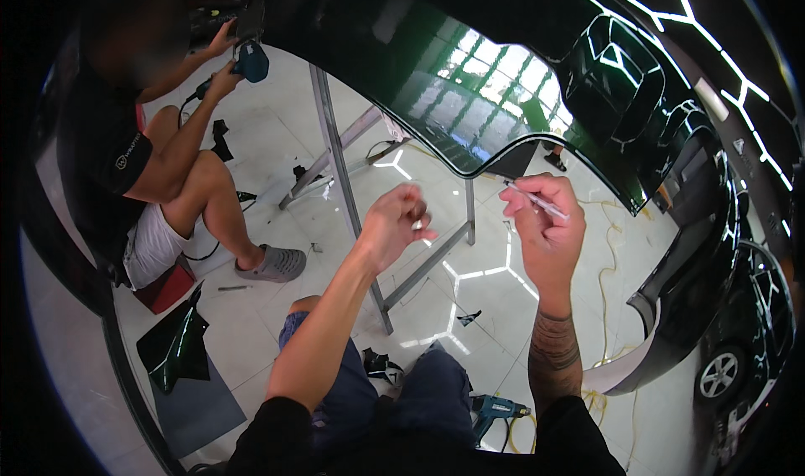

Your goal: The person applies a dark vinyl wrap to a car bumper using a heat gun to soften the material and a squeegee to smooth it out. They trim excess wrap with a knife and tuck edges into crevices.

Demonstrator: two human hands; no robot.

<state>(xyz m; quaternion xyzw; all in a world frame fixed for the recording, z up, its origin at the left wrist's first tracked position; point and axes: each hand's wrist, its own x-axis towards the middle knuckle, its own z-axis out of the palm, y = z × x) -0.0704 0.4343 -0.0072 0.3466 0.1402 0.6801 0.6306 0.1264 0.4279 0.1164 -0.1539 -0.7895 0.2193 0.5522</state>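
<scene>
At the near edge of a glossy dark-green panel (419,73), the right hand (549,237) grips a slim pale tool (538,200).
Pen-thin and whitish with a darker tip, the tool lies between thumb and fingers, pointing up and left toward the panel's rim; whether it touches I cannot tell. The left hand (390,233), well apart from the tool, has curled, partly blurred fingers; whether it holds anything I cannot tell. Beyond the 2 hands, the panel has a curved, notched outline and mirrors a bright grid. Grey metal legs (332,132) stand beneath it. Farther left, 1 seated co-worker (101,166) holds a blue power tool (251,62).
</scene>
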